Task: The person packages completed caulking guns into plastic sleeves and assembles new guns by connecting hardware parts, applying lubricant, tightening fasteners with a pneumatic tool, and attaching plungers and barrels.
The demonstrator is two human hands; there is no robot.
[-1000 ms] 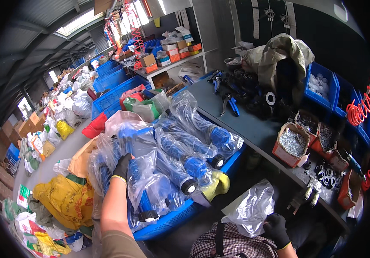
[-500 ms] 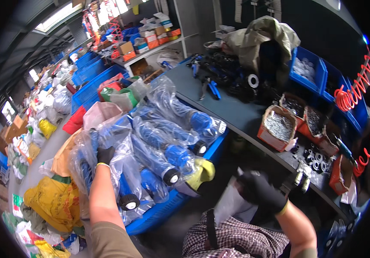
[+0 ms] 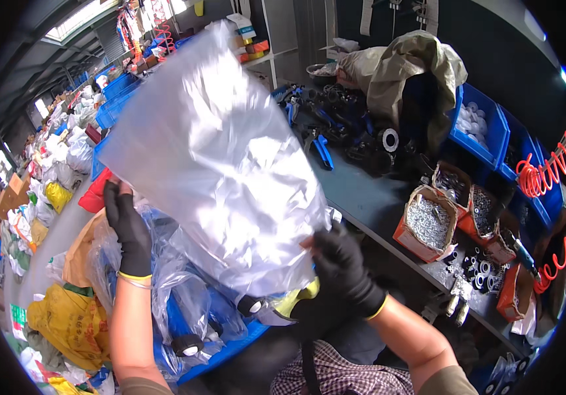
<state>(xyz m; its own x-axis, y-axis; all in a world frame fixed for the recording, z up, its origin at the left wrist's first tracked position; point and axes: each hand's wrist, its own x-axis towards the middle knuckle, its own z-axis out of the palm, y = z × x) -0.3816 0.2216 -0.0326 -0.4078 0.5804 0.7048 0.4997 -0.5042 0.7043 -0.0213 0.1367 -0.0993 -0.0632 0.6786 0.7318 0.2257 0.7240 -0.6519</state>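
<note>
A large clear plastic bag (image 3: 223,164) is spread out in the air above the blue crate (image 3: 220,355), hiding much of what lies there. My right hand (image 3: 345,266), in a black glove with bare fingertips, pinches the bag's lower right edge. Close to the bag's left edge is my left hand (image 3: 128,227), gloved alike, its fingers stretched upward and apart; whether they touch the film cannot be made out. Below the bag, blue tubular parts with black-and-white round ends (image 3: 187,343) lie in clear wrapping in the crate.
A grey workbench (image 3: 362,197) runs along the right, bearing blue-handled pliers (image 3: 322,150), black parts, a carton of small metal pieces (image 3: 431,214) and a blue bin of white parts (image 3: 474,125). A red coiled hose (image 3: 536,178) hangs beyond. Yellow sacks (image 3: 72,322) lie at left.
My right hand has raised the plastic bag from near my lap and swung it up and left over the crate. My left hand has left the wrapped blue parts and moved up and left.
</note>
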